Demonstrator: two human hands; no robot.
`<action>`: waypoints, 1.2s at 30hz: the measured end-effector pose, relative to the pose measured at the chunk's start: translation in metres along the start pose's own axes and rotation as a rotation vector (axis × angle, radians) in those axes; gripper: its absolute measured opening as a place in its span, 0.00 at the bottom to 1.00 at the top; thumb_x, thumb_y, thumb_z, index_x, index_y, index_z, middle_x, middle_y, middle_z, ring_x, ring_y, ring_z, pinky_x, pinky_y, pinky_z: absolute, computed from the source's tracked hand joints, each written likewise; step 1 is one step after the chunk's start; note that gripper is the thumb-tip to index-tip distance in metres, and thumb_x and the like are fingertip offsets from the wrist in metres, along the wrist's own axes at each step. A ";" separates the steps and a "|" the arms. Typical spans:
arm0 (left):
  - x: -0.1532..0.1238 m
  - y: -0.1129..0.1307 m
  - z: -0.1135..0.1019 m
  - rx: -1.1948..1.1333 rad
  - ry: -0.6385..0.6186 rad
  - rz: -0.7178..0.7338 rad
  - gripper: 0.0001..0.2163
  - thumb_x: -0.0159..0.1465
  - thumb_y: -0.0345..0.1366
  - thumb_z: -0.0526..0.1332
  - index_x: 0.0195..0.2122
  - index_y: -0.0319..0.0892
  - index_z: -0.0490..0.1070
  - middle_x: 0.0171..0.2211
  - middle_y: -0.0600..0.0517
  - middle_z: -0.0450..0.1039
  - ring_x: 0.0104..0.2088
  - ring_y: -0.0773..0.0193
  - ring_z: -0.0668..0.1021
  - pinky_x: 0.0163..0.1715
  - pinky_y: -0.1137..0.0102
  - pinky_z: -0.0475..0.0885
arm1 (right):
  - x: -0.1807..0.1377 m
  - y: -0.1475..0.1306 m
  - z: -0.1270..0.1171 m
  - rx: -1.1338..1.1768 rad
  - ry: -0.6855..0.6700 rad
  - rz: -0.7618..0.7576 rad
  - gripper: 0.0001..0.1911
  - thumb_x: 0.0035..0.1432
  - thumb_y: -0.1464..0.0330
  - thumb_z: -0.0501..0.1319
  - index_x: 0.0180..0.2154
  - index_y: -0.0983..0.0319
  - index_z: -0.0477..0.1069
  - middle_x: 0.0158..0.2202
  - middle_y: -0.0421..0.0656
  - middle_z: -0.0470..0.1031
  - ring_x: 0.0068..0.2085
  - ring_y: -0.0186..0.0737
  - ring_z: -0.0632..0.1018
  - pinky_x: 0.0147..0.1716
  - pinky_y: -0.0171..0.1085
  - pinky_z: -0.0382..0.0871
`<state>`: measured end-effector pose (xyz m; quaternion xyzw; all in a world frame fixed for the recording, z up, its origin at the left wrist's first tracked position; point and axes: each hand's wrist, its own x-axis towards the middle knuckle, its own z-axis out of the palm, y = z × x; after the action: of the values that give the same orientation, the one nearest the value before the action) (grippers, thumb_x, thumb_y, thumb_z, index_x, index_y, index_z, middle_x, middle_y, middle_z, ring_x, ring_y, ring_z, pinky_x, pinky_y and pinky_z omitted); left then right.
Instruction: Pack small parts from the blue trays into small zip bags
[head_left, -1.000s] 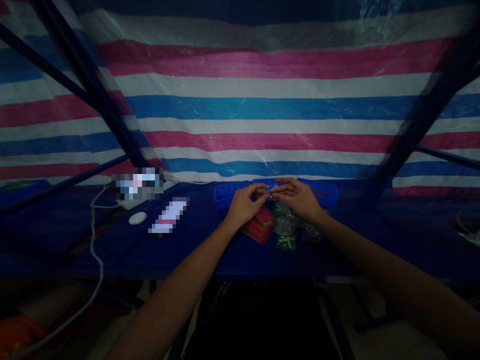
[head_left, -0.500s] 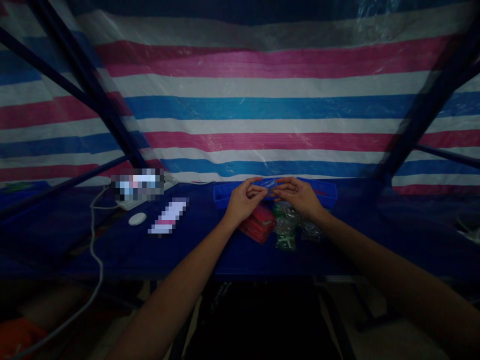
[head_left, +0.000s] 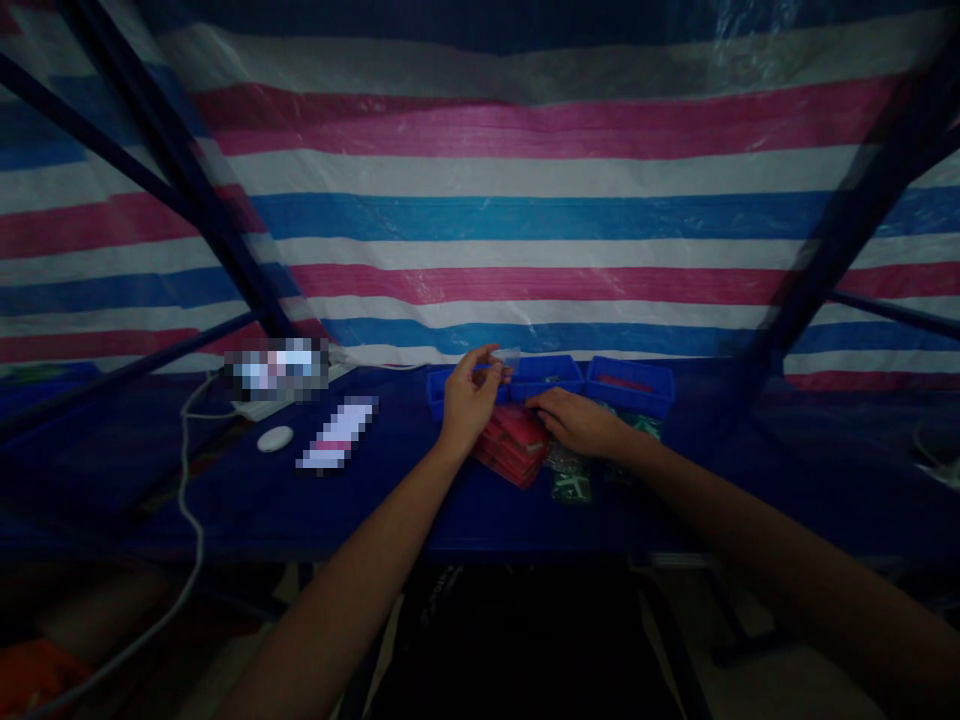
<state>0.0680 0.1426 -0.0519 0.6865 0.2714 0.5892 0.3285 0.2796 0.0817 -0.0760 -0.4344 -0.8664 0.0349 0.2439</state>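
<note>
My left hand (head_left: 471,398) is raised over the left end of a row of blue bins, its fingers closed on a small clear plastic bag (head_left: 507,356). A stack of red packets (head_left: 514,450) lies on the table just below it. My right hand (head_left: 577,422) is lowered over the packets, with bent fingers together at the stack's upper right edge. Whether those fingertips pinch anything is hidden. Clear bags with green contents (head_left: 571,486) lie partly under the right hand.
Behind the hands stand a middle blue bin (head_left: 551,372) with small pieces inside and a right blue bin (head_left: 630,385) holding something red. To the left lie a phone (head_left: 337,433), a round white object (head_left: 275,438) and a white cable (head_left: 196,520). Striped sheeting (head_left: 525,220) hangs behind.
My hands were together over the bins at the clear bag. Now the left hand alone holds it, slightly to the left, and my right hand has come down towards me to the red packets.
</note>
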 end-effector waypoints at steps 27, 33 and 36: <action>-0.004 0.013 0.006 0.116 -0.116 0.069 0.17 0.63 0.34 0.68 0.54 0.43 0.73 0.39 0.49 0.80 0.41 0.62 0.82 0.50 0.63 0.78 | 0.010 -0.002 0.001 -0.138 -0.015 0.159 0.13 0.64 0.75 0.59 0.48 0.61 0.76 0.45 0.49 0.82 0.48 0.46 0.80 0.49 0.39 0.68; -0.005 0.017 0.004 0.179 -0.119 0.104 0.15 0.63 0.32 0.68 0.51 0.44 0.75 0.40 0.49 0.81 0.42 0.60 0.83 0.51 0.61 0.77 | 0.015 -0.007 0.000 -0.213 -0.021 0.198 0.10 0.64 0.75 0.58 0.45 0.61 0.75 0.40 0.49 0.81 0.41 0.46 0.80 0.42 0.38 0.68; -0.006 0.019 0.004 0.238 -0.120 0.134 0.15 0.62 0.30 0.68 0.51 0.44 0.76 0.40 0.49 0.82 0.43 0.59 0.83 0.52 0.61 0.77 | 0.014 -0.005 -0.005 -0.137 0.103 0.165 0.10 0.61 0.77 0.58 0.43 0.62 0.75 0.41 0.49 0.81 0.45 0.47 0.79 0.46 0.40 0.69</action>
<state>0.0705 0.1258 -0.0412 0.7712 0.2727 0.5312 0.2205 0.2716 0.0888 -0.0647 -0.5209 -0.8144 -0.0271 0.2542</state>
